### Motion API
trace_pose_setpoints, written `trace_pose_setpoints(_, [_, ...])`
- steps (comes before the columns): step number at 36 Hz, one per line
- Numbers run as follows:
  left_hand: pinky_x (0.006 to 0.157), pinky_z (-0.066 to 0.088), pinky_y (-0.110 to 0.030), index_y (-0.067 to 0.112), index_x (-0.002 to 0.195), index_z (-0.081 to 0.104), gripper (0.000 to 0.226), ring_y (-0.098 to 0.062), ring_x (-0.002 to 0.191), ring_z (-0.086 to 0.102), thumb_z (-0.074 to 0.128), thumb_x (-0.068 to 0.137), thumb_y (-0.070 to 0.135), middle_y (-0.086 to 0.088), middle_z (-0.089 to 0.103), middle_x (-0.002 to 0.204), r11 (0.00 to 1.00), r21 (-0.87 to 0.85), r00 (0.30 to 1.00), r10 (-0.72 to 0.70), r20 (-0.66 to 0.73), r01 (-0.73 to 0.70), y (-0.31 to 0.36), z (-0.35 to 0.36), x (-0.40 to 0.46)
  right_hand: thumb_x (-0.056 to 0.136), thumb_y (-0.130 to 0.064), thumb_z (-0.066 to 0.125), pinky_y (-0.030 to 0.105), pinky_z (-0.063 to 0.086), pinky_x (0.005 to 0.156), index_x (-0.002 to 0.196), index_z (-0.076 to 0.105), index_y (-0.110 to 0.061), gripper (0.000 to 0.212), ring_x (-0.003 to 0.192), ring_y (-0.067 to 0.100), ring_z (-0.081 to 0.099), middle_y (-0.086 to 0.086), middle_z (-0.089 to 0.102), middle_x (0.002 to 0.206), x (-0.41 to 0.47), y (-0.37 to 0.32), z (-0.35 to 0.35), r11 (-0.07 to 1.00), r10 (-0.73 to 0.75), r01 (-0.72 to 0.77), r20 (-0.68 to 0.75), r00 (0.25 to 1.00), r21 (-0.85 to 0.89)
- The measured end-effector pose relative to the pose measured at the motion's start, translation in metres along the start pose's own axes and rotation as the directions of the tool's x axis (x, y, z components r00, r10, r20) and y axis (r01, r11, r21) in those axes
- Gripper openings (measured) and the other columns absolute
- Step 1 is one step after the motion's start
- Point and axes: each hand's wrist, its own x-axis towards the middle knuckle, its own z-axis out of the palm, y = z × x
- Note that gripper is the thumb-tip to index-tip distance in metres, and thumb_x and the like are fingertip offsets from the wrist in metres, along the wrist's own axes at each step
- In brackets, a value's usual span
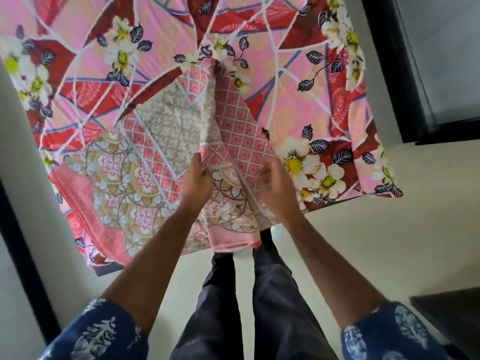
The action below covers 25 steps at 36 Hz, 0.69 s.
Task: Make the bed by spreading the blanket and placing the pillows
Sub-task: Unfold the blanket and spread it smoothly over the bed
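Bed: seen from above at its foot end and covered by a pink and red floral sheet with white flowers, dark leaves and white bands; most of the upper picture is filled by it.
Floor: a pale, plain surface is shown below and to the right of the bed.
Blanket: a folded, partly opened cloth in pink, grey and gold lattice and medallion print is laid on the bed near its foot edge, left of centre; its upper tip is drawn toward the bed's middle and its lower hem is hung over the foot edge.
Dark frame: a black upright edge is seen just beyond the bed's right side.
Legs: dark trousers are seen below the bed's foot edge, partly hidden under the blanket's hem.
Sleeves: blue short sleeves with a white leaf print are shown at the bottom, well below the bed.
Left hand: curled closed around a raised fold of the blanket, over the bed's foot edge.
Right hand: held just right of that fold with fingers bent onto the cloth; it is blurred, so whether the blanket is pinched or only touched cannot be told.
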Motion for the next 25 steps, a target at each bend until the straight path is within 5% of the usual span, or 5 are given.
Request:
trace_pose_setpoints(4, [0.058, 0.046, -0.042, 0.009, 0.123, 0.049, 0.024, -0.028, 0.065, 0.056, 0.05, 0.098, 0.011, 0.0, 0.057, 0.074, 1.0, 0.023, 0.999, -0.019, -0.044, 0.02, -0.013, -0.012, -0.012, 0.097, -0.012, 0.06, 0.053, 0.06, 0.062, 0.148, 0.033, -0.031, 0.06, 0.068, 0.03, 0.071, 0.01, 0.068, 0.09, 0.034, 0.001, -0.012, 0.968, 0.227, -0.226, 0.004, 0.974, 0.108])
trace_pose_setpoints(8, [0.059, 0.048, -0.038, 0.018, 0.091, 0.058, 0.003, -0.028, 0.066, 0.061, 0.058, 0.093, 0.021, -0.001, 0.062, 0.072, 0.998, -0.001, 0.998, -0.061, 0.004, 0.061, -0.021, -0.017, -0.023, 0.099, -0.01, 0.06, 0.06, 0.059, 0.057, 0.137, 0.033, -0.032, 0.052, 0.059, 0.037, 0.072, 0.022, 0.069, 0.1, 0.055, -0.012, -0.011, 0.891, 0.368, -0.392, 0.144, 0.919, 0.228])
trace_pose_setpoints(14, [0.069, 0.053, -0.038, 0.016, 0.09, 0.068, 0.02, -0.025, 0.077, 0.067, 0.065, 0.093, 0.036, -0.004, 0.071, 0.083, 0.981, 0.136, 0.976, -0.161, 0.147, 0.142, -0.018, -0.002, -0.037, 0.101, -0.012, 0.055, 0.042, 0.062, 0.058, 0.147, 0.033, -0.014, 0.051, 0.055, 0.03, 0.071, 0.016, 0.073, 0.071, 0.067, -0.022, -0.007, 0.784, 0.501, -0.581, 0.33, 0.8, 0.219])
trace_pose_setpoints(19, [0.068, 0.053, -0.036, 0.02, 0.084, 0.057, 0.027, -0.022, 0.077, 0.06, 0.058, 0.097, 0.043, -0.001, 0.056, 0.098, 0.921, 0.389, 0.994, -0.052, 0.096, 0.01, -0.011, 0.003, -0.05, 0.107, -0.008, 0.044, 0.027, 0.053, 0.039, 0.147, 0.041, -0.004, 0.041, 0.044, 0.023, 0.069, 0.012, 0.07, 0.056, 0.059, -0.024, -0.001, 0.729, 0.558, -0.637, 0.322, 0.765, 0.251])
trace_pose_setpoints(25, [0.065, 0.046, -0.029, 0.017, 0.101, 0.067, 0.031, -0.021, 0.071, 0.057, 0.047, 0.101, 0.041, -0.001, 0.062, 0.08, 0.82, 0.572, 0.997, -0.045, 0.057, 0.004, -0.018, -0.016, -0.07, 0.107, -0.011, 0.049, 0.035, 0.063, 0.059, 0.156, 0.029, -0.006, 0.053, 0.07, 0.028, 0.076, 0.017, 0.076, 0.08, 0.027, -0.03, 0.003, 0.662, 0.497, -0.55, 0.25, 0.831, 0.51])
